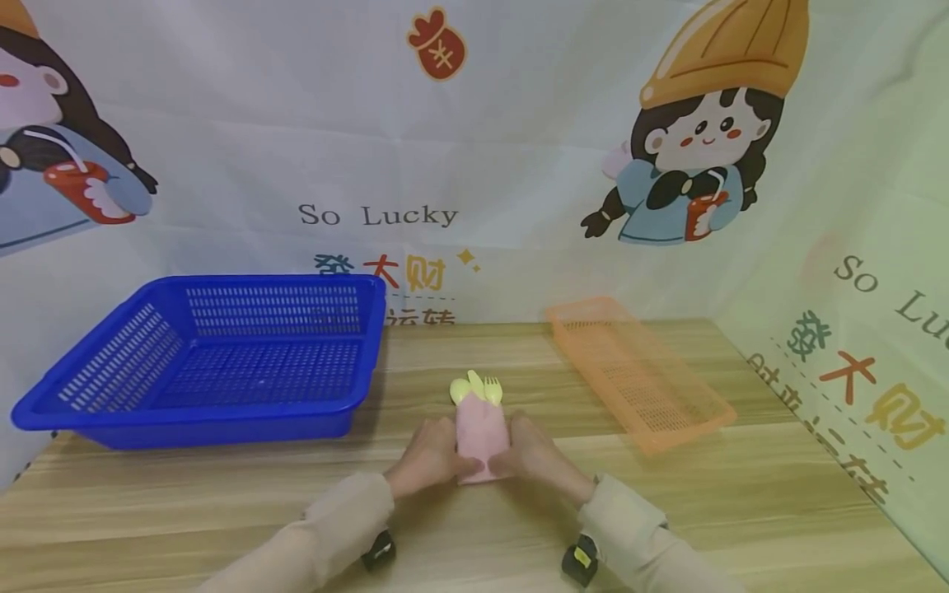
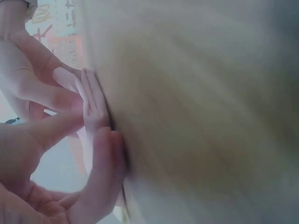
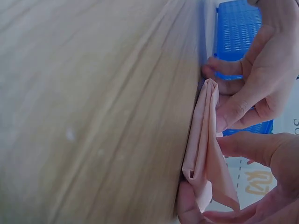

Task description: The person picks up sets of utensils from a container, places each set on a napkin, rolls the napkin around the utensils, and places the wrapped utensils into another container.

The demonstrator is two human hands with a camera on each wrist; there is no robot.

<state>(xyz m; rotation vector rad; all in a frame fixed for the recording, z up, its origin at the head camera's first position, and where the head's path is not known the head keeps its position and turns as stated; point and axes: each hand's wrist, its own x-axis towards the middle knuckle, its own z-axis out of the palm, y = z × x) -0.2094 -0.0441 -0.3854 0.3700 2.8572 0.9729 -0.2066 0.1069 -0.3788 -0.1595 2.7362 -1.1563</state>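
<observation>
A folded pink napkin (image 1: 480, 428) lies on the wooden table in the head view. From its far end stick out the heads of a pale yellow spoon (image 1: 460, 390), knife (image 1: 475, 381) and fork (image 1: 493, 390); their handles are hidden. My left hand (image 1: 428, 455) grips the napkin's left edge, and my right hand (image 1: 541, 457) grips the right edge. Both thumbs press on top, near the close end. Seen from the right wrist, several layers show in the folded napkin (image 3: 201, 144), with fingertips tucked at its underside against the table.
To the left stands a big blue plastic basket (image 1: 356, 406) with perforated walls. An orange shallow basket (image 1: 638, 387) lies at the back right. Behind the wooden table (image 1: 474, 543) hangs a printed cloth (image 1: 519, 165), which also runs along the right side.
</observation>
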